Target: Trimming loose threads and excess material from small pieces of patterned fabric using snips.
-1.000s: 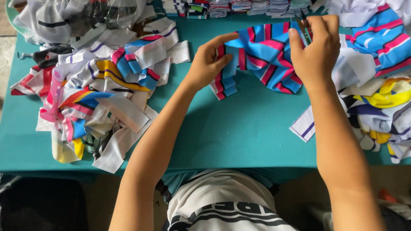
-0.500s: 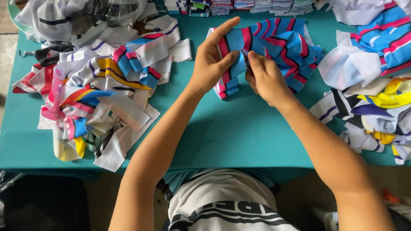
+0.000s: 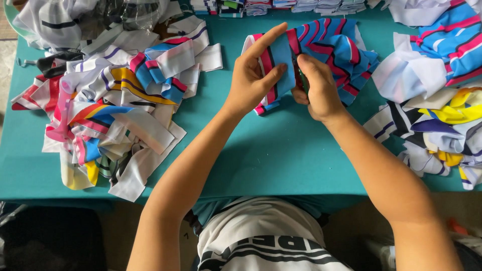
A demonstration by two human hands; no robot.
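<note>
Scene: A person seated at a teal worktop (image 3: 281,165) sorts printed fabric cut-offs, seen from above.
Left hand: The left hand (image 3: 253,80) grips the near-left edge of a blue piece of fabric with red, black and white stripes (image 3: 334,47), thumb across its face and forefinger stretched along its top edge.
Right hand: The right hand (image 3: 316,88) is closed on the same piece just beside the left, fingers curled over a fold; whether it also holds a small tool cannot be told.
Where the piece lies: At the far centre of the worktop, its left part lifted between the two hands, its right part bunched on the surface.
Left of the scene: A loose heap of fabric strips (image 3: 108,108) in white, pink, yellow and blue.
Right of the scene: A second pile of folded printed pieces (image 3: 437,90), well apart from the hands.
Far edge: A row of stacked small bundles (image 3: 281,6).
Step in hand: By the look of it, working along one edge of the striped piece.
Next move calls for: Probably a steady two-handed hold, keeping the edge taut while the bunched part stays clear.
</note>
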